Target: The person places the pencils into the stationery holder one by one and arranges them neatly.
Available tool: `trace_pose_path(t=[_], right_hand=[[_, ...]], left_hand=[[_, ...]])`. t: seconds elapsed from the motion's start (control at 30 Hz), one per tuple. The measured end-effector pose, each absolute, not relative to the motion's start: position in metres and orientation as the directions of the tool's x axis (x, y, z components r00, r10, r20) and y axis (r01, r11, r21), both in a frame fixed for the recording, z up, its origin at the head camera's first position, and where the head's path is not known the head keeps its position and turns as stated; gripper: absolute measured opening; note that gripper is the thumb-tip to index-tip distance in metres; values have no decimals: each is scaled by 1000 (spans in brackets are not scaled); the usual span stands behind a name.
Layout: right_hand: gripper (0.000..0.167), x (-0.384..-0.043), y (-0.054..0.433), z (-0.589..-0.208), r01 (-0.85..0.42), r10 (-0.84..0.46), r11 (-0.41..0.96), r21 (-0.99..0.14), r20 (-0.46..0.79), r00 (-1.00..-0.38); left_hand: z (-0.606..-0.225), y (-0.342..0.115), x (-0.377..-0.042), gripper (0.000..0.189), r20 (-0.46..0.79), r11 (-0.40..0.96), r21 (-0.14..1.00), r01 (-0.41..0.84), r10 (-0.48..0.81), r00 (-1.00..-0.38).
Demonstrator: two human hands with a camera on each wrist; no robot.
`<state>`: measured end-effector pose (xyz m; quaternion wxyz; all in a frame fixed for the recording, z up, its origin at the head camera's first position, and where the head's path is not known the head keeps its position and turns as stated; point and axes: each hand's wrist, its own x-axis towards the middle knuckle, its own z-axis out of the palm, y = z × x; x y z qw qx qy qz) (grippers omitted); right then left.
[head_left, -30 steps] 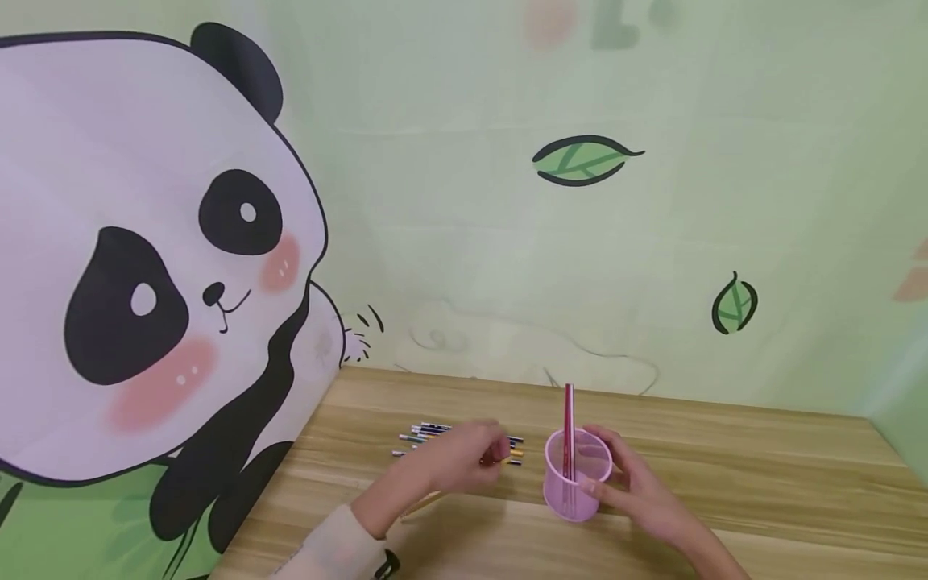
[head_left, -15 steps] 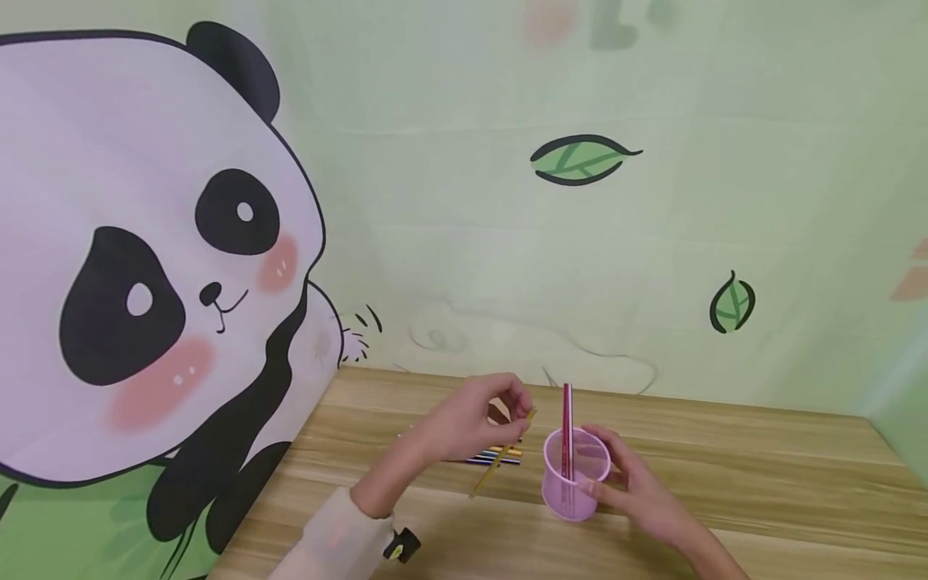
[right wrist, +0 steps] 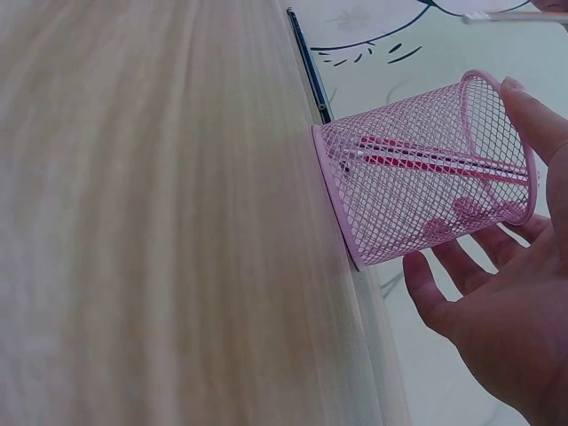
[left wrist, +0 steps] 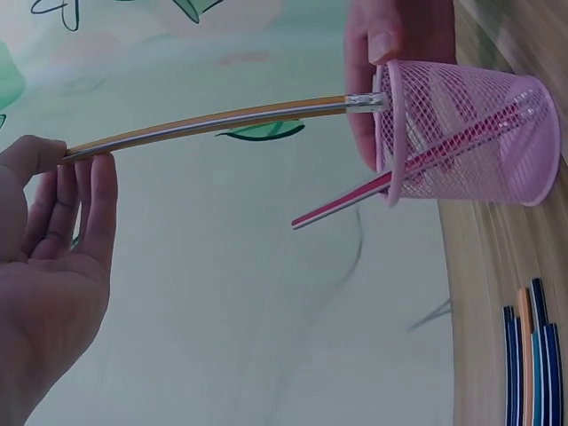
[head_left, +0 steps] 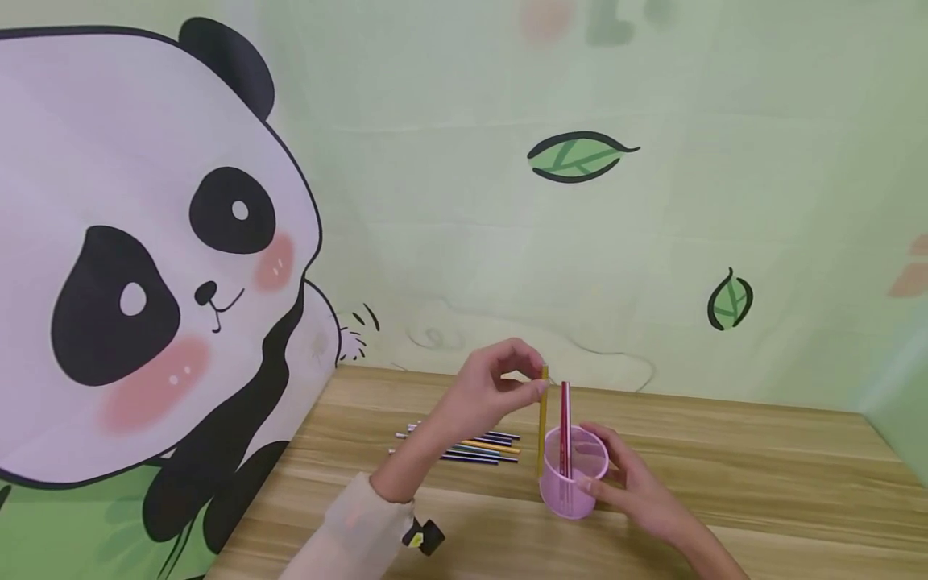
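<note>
My left hand (head_left: 484, 396) pinches a yellow pencil (head_left: 543, 419) near its upper end, thumb against fingertips. The pencil hangs upright just left of the pink mesh pen cup (head_left: 553, 498). In the left wrist view, the silver lower end of the yellow pencil (left wrist: 222, 121) overlaps the cup's rim. Standing on the table, the cup holds a few red striped pencils (head_left: 565, 411), which lean inside it. My right hand (head_left: 629, 488) grips the cup from the right. In the right wrist view its thumb (right wrist: 532, 115) lies at the rim and the fingers reach round the side.
Several dark, blue and orange pencils (head_left: 493, 448) lie in a loose bunch on the wooden table (head_left: 725, 491), left of the cup and partly behind the left forearm. A green wall (head_left: 464, 201) with a panda picture rises behind the table.
My left hand has lifted the yellow pencil from beside the bunch, moved it up and right, and turned it from slanted to upright beside the cup. The right hand and cup stay in place.
</note>
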<state>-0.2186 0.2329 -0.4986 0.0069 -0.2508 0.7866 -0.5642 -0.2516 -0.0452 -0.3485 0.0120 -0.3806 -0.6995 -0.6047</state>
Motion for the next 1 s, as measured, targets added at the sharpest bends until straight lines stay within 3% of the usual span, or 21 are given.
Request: trace_pose_path(t=[0.47,1.0], right_hand=[[76,-218,232,-498,-388,-400,247,-888,271,-876],[76,-219,235,-499,-376,-415,216,-901,263,-871]], left_hand=[[-365,-36,-266,18,527,-163,848,504,352,-773],[-422,-5,-284,19,419,-100,908,408,270,-867]])
